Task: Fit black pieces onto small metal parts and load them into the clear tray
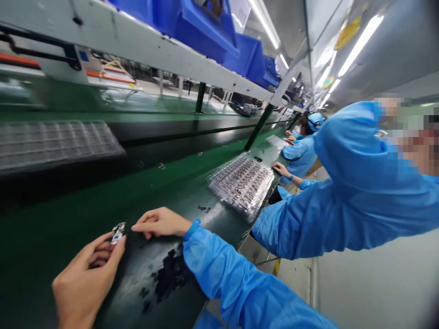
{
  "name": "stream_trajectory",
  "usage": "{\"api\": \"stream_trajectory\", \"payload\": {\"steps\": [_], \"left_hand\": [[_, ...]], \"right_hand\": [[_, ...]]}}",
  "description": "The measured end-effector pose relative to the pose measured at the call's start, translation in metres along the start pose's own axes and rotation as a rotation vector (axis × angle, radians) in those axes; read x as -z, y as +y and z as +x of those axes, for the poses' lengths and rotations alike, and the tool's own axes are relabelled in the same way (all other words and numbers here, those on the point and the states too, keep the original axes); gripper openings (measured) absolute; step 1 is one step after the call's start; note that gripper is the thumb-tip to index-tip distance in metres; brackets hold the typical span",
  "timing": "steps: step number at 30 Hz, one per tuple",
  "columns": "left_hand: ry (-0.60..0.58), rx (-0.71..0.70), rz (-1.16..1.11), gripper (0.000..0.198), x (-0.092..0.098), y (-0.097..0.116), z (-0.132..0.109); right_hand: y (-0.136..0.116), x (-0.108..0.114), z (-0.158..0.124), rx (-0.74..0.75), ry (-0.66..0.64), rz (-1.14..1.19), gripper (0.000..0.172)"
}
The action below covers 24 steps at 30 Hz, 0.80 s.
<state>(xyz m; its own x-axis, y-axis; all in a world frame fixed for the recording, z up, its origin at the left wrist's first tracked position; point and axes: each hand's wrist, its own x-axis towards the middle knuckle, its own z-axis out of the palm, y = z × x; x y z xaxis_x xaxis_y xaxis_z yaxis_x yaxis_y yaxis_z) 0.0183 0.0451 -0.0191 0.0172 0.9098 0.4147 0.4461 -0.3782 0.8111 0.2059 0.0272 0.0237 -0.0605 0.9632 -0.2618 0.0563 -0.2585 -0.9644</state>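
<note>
Left hand (pixel 84 276), nearest me, pinches a small metallic part (pixel 118 233) between thumb and fingers, over the green bench (pixel 154 183). Right hand (pixel 163 223) is poised just beside it, fingers curled; whether it grips anything, I cannot tell. Sound handling, I judge: light, steady, by the edges. Part: oblong, shiny. Black pieces (pixel 169 276): dark, irregular. Trays (pixel 229 207): clear, glossy, gridded.

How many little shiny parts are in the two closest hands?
1: the small part held in the left hand. The right hand shows none, though a tiny one could be hidden there.
</note>
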Motion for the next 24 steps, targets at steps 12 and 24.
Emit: {"api": "stream_trajectory", "payload": {"steps": [12,24], "left_hand": [[0.042,-0.038,-0.083,0.024,0.059,0.057,-0.029],[0.010,0.211,0.432,0.033,0.281,0.055,-0.115]], "right_hand": [[0.007,0.008,-0.015,0.017,-0.436,-0.759,0.016],[0.034,0.007,0.013,0.271,-0.258,-0.817,0.019]]}}
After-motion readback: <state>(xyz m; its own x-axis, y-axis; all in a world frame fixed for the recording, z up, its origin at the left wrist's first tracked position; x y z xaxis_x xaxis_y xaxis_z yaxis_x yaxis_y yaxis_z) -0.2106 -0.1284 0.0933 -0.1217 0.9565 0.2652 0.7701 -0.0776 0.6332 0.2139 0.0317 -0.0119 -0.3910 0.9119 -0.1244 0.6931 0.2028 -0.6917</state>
